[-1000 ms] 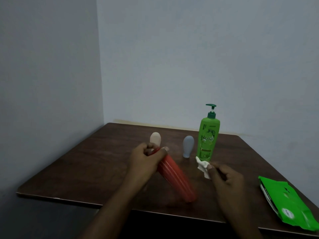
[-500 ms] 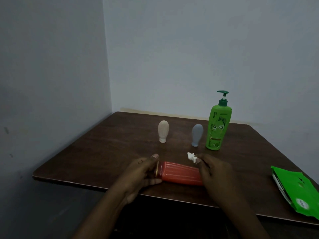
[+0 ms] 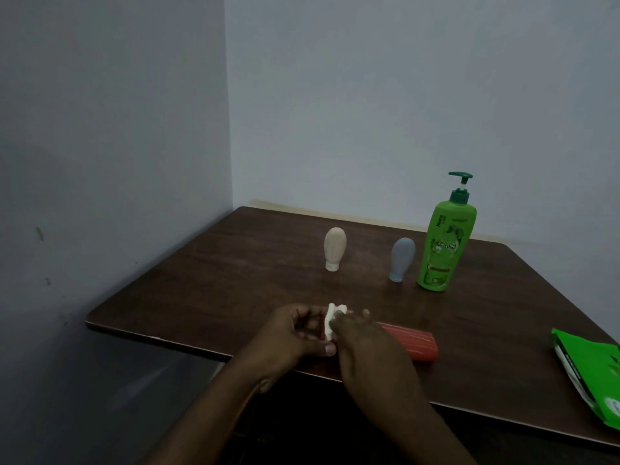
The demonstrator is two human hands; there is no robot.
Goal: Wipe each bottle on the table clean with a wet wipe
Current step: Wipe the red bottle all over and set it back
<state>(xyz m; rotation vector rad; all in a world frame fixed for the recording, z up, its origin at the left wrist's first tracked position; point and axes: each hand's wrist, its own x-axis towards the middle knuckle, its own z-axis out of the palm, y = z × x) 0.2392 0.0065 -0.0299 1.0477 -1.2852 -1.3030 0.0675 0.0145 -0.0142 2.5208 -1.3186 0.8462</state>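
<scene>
Grey walls (image 3: 110, 162) meet in a corner ahead of me; a green packet (image 3: 590, 374) lies flat, off to my right.

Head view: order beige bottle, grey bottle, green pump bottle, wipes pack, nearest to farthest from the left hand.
1. beige bottle, behind the left hand
2. grey bottle, back right
3. green pump bottle, further right
4. wipes pack, far right

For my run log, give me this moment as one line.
phase: wiping / left hand: holds red bottle lying on table / right hand: presses wet wipe on its left end
</scene>
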